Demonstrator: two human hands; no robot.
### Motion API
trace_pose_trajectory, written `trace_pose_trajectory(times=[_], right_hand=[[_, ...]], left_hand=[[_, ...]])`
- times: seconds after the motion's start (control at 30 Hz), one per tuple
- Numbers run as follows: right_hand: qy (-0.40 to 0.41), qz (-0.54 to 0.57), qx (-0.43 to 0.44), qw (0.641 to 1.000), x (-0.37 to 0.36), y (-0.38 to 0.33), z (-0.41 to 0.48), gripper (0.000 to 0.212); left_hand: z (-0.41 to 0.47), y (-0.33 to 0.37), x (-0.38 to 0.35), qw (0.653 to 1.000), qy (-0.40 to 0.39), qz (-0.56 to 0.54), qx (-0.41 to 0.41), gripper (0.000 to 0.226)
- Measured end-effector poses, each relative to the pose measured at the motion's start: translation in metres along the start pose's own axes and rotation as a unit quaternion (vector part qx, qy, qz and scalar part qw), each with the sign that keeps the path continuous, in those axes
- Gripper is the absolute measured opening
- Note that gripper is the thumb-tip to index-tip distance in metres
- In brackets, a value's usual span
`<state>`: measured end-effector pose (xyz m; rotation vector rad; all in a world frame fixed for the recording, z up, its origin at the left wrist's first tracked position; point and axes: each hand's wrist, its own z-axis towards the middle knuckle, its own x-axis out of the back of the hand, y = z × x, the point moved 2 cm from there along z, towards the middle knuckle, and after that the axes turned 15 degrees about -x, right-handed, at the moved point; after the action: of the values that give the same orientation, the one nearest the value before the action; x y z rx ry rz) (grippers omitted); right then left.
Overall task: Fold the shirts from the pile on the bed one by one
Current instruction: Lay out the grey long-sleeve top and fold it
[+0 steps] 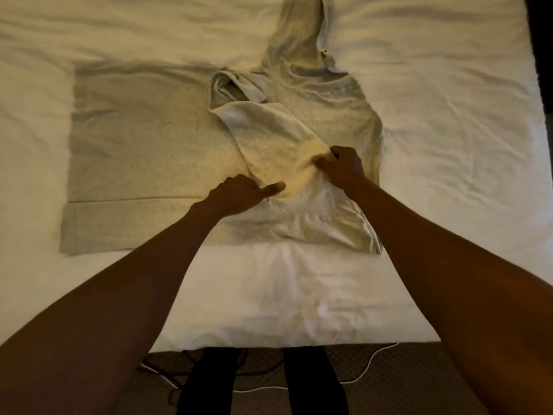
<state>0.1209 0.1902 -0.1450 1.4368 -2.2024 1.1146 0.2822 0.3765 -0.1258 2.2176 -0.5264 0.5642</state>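
Observation:
A light grey shirt (143, 145) lies spread across the white bed (449, 130), its body flat to the left. One sleeve (278, 142) is laid diagonally over the shirt's middle. My left hand (239, 194) pinches the sleeve's near edge between thumb and curled fingers. My right hand (342, 166) grips the sleeve's end with curled fingers. The other sleeve (299, 31) stretches away toward the top of the view.
The bed's near edge (284, 333) runs across the bottom, with patterned carpet and a white cable (374, 366) on the floor below. My legs in dark trousers (209, 381) stand at the bed. A dark strip borders the bed at the right.

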Motion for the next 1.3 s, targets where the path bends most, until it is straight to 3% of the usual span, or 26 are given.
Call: trace_pose_trajectory(times=[0.13,0.3,0.47,0.57,0.63,0.7,0.8,0.9,1.07,1.2,1.3], right_hand=[[0.02,0.068,0.032,0.997,0.01,0.006,-0.005,0.03],[0.053,0.041,-0.003,0.998,0.012,0.025,-0.011,0.044],[0.088,-0.131,0.041,0.987,0.023,0.044,-0.029,0.056],[0.112,-0.228,0.025,0.967,0.04,0.06,-0.041,0.059],[0.1,-0.287,0.002,0.953,0.053,0.077,-0.052,0.065],[0.063,-0.338,-0.021,0.939,0.063,0.096,-0.062,0.066],[-0.005,-0.335,-0.046,0.941,0.07,0.118,-0.071,0.058],[-0.036,-0.343,-0.033,0.938,0.07,0.135,-0.069,0.036],[0.017,-0.293,-0.07,0.953,0.087,0.146,-0.067,0.017],[0.041,-0.367,-0.071,0.927,0.082,0.138,-0.073,0.025],[0.04,-0.406,-0.113,0.906,0.076,0.112,-0.071,0.056]], left_hand=[[0.016,0.003,0.005,0.996,-0.037,-0.084,-0.015,0.054],[0.019,-0.013,0.003,0.984,0.1,-0.143,-0.038,0.023],[0.009,-0.017,-0.014,0.976,0.199,0.054,-0.067,0.018],[-0.007,-0.013,-0.028,0.934,0.268,0.218,-0.089,0.032],[-0.018,-0.001,-0.041,0.906,0.307,0.243,-0.161,0.036],[-0.02,0.008,-0.062,0.914,0.255,0.199,-0.243,0.031],[-0.013,0.021,-0.089,0.938,0.112,0.156,-0.288,0.037],[-0.007,0.029,-0.099,0.944,0.087,0.154,-0.278,0.038],[0.0,0.03,-0.094,0.942,0.044,0.166,-0.287,0.042],[0.002,0.028,-0.093,0.944,0.005,0.171,-0.282,0.044],[0.009,0.033,-0.08,0.956,-0.051,0.13,-0.259,0.038]])
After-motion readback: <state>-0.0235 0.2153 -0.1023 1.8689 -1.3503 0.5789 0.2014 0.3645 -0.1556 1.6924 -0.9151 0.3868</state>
